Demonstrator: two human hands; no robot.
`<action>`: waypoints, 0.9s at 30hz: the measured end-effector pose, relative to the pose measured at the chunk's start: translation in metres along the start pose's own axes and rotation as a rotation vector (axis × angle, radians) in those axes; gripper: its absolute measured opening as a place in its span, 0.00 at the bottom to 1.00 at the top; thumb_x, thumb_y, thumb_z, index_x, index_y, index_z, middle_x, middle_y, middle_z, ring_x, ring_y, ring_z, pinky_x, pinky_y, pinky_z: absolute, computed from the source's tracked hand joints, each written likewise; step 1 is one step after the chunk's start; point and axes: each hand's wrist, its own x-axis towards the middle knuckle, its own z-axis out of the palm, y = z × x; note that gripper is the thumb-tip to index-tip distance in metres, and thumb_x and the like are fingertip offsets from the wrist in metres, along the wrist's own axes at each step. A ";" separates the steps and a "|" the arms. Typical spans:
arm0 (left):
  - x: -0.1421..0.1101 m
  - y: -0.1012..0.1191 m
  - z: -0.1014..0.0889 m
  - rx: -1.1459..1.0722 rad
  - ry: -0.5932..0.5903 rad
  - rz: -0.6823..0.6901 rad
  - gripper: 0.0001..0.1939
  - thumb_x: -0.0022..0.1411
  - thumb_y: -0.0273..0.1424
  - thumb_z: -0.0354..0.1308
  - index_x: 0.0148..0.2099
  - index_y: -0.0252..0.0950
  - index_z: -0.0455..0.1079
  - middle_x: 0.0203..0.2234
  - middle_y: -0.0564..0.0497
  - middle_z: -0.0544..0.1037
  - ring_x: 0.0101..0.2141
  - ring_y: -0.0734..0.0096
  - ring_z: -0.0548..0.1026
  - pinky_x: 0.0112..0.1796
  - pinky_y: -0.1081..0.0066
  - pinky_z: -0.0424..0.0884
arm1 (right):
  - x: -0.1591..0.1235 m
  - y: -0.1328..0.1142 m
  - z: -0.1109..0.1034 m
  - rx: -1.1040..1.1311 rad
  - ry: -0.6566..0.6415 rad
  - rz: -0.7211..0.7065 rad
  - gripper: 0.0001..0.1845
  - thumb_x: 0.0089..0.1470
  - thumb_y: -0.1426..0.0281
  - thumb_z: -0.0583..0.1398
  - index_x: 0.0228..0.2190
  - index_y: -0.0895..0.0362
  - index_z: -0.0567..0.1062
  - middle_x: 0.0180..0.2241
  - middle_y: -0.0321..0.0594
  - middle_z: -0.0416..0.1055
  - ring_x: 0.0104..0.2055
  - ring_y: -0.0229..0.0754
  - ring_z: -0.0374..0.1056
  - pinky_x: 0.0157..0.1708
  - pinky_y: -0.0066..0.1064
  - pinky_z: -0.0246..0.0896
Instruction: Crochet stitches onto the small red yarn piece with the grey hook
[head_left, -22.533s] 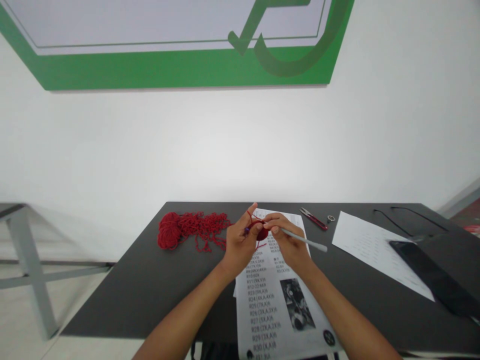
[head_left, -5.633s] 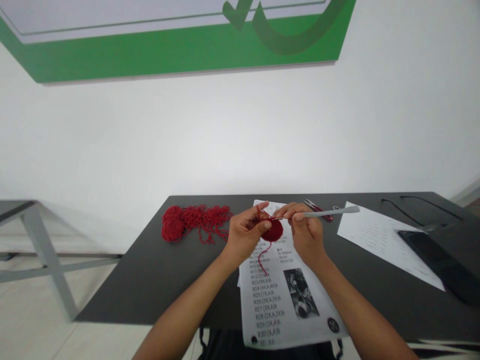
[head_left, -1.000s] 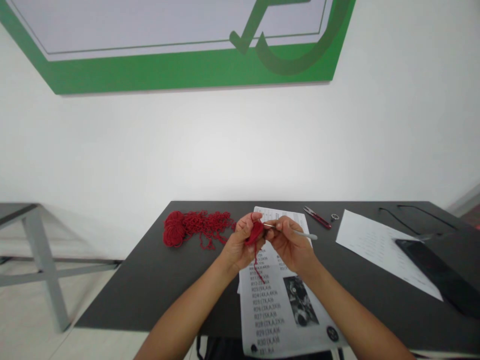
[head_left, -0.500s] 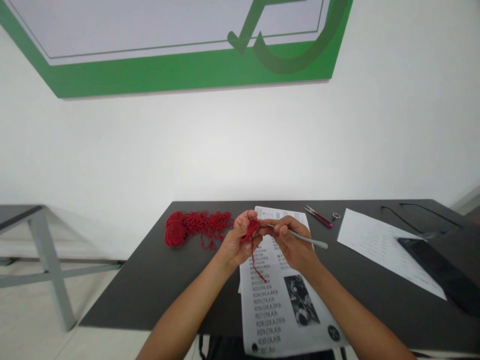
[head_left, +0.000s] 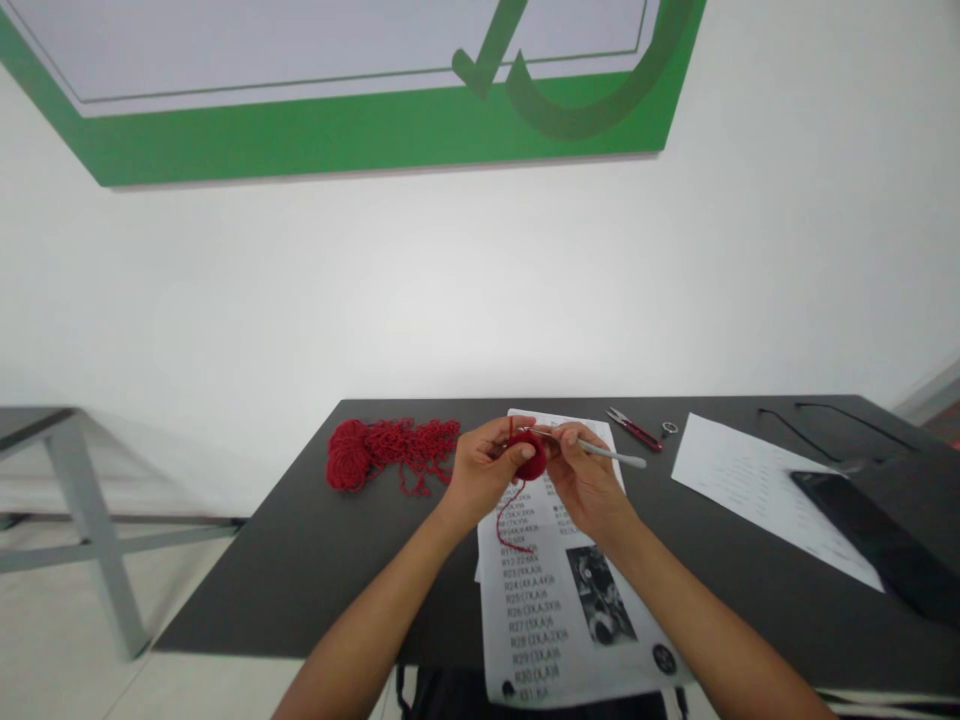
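**Red yarn disc (head_left: 534, 462) pinched above a printed sheet (head_left: 529, 610)**

Disc sits between the two hands, mid-surface (head_left: 337, 560). Left hand (head_left: 484, 470) pinches its edge, thumb on the near face; forefinger reaches out with a strand round it, probably to keep the yarn taut. Right hand (head_left: 589, 490) pinches a slim hook (head_left: 622, 459) near its metal shaft, grey handle angled outward, likely for fine control; its tip at the disc's upper edge, exact contact too small to tell

Disc looks dense and soft, rounded; a thin tail (head_left: 501, 530) curls down over the sheet. Wound yarn ball (head_left: 348, 455) lies to the left, kinked loose yarn (head_left: 401, 443) spread beside it, perhaps so it feeds freely. Sheet lies under the hands, its rows in easy view. Red-handled snips (head_left: 637, 431) and a small metal ring (head_left: 670, 428) lie beyond, to the right
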 end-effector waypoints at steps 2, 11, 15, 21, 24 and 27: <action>0.000 0.001 0.000 0.131 0.036 0.025 0.17 0.52 0.34 0.73 0.44 0.33 0.81 0.35 0.45 0.85 0.34 0.66 0.81 0.36 0.70 0.76 | 0.001 -0.001 -0.001 -0.135 0.049 -0.073 0.14 0.50 0.55 0.71 0.31 0.51 0.80 0.35 0.36 0.83 0.38 0.41 0.78 0.44 0.35 0.75; -0.004 -0.004 0.003 0.267 0.062 -0.021 0.19 0.53 0.32 0.70 0.48 0.35 0.81 0.37 0.45 0.84 0.34 0.64 0.80 0.35 0.70 0.75 | 0.000 -0.011 -0.004 -0.516 0.125 -0.200 0.14 0.55 0.56 0.68 0.32 0.53 0.79 0.32 0.40 0.83 0.34 0.44 0.79 0.36 0.35 0.74; -0.004 -0.005 0.002 0.257 0.056 -0.036 0.19 0.53 0.32 0.71 0.48 0.35 0.81 0.33 0.47 0.84 0.30 0.67 0.78 0.32 0.72 0.74 | 0.000 -0.014 -0.002 -0.600 0.140 -0.268 0.16 0.59 0.53 0.63 0.31 0.54 0.77 0.30 0.40 0.82 0.34 0.44 0.79 0.37 0.36 0.74; -0.004 -0.004 0.002 0.292 0.057 -0.011 0.19 0.52 0.32 0.71 0.47 0.35 0.81 0.33 0.46 0.84 0.31 0.66 0.78 0.33 0.71 0.74 | -0.002 -0.021 -0.003 -0.669 0.112 -0.285 0.15 0.60 0.55 0.63 0.31 0.53 0.76 0.30 0.38 0.81 0.33 0.43 0.77 0.34 0.34 0.71; -0.004 0.001 0.004 0.339 0.062 0.006 0.18 0.53 0.31 0.70 0.47 0.34 0.81 0.31 0.47 0.84 0.29 0.68 0.77 0.31 0.72 0.73 | -0.004 -0.023 -0.002 -0.719 0.089 -0.387 0.13 0.60 0.57 0.63 0.31 0.52 0.76 0.30 0.38 0.80 0.34 0.44 0.76 0.35 0.35 0.71; -0.004 0.006 0.006 0.407 0.073 0.039 0.17 0.53 0.30 0.69 0.46 0.35 0.81 0.28 0.49 0.83 0.25 0.70 0.76 0.29 0.73 0.72 | -0.005 -0.023 0.000 -0.793 0.060 -0.489 0.11 0.60 0.59 0.63 0.30 0.51 0.77 0.30 0.38 0.79 0.33 0.44 0.76 0.35 0.36 0.72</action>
